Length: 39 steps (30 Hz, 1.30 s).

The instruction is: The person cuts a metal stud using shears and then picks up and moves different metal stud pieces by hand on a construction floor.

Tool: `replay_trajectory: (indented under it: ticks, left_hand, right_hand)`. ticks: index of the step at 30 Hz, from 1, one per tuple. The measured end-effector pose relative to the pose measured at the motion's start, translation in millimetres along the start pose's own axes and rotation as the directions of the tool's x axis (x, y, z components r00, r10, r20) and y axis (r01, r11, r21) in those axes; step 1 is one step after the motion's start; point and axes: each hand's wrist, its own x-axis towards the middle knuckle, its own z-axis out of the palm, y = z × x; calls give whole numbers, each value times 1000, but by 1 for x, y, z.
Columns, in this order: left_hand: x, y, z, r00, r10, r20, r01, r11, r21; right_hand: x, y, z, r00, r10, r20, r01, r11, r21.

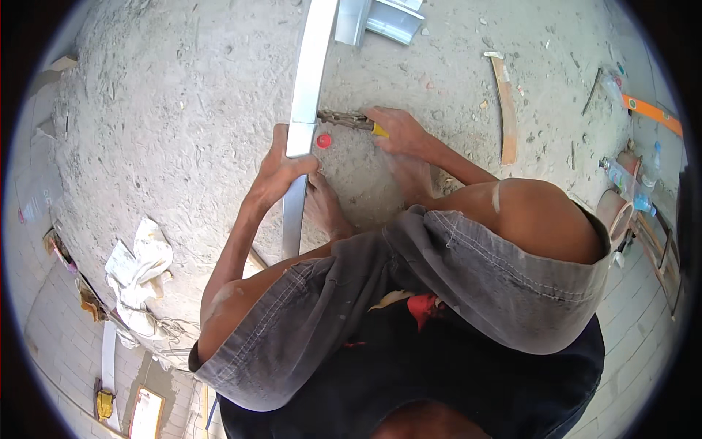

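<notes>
A long shiny metal channel [312, 69] runs from the top of the view down between my feet. My left hand [281, 170] is wrapped round it, thumb across the lower part. A seam or cut line crosses the channel just above that hand. On the right, my right hand [402, 134] is closed round the yellow handle of metal snips [349, 120]. The snips' worn dark jaws reach to the channel's right edge; whether they bite into it I cannot tell. A round red cap [324, 141] lies just below the jaws.
More metal channel pieces [391, 22] lie at the top. A wooden strip [504, 110] rests on the rough, dusty floor. To the right are an orange level [653, 115], plastic bottles [620, 178] and a clay-coloured pipe [616, 212]. White cloth sacking [142, 271] lies left.
</notes>
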Motion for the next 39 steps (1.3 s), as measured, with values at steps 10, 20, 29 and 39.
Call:
replay_trajectory:
  ticks: [10,20,29,39]
  left_hand:
    - [-16,-16,-50,983,-157,-96,116,934,-339]
    - [-24,-8,-42,807,590,21,-126,206,-970]
    - [-14,-11,-19,722,684,101,70,74,-995]
    - [-39,-17,-24,743,650,163,107,126,-986]
  right_hand:
    - [-31,-59,-90,842,451,297,-431,893,-132]
    - [-29,-23,-118,950,221,220,-48,801,-597]
    - [175,-188,-201,635,-771,-45,725,615,-310]
    - [216,-118,-151,869,-355,346,330,935,129]
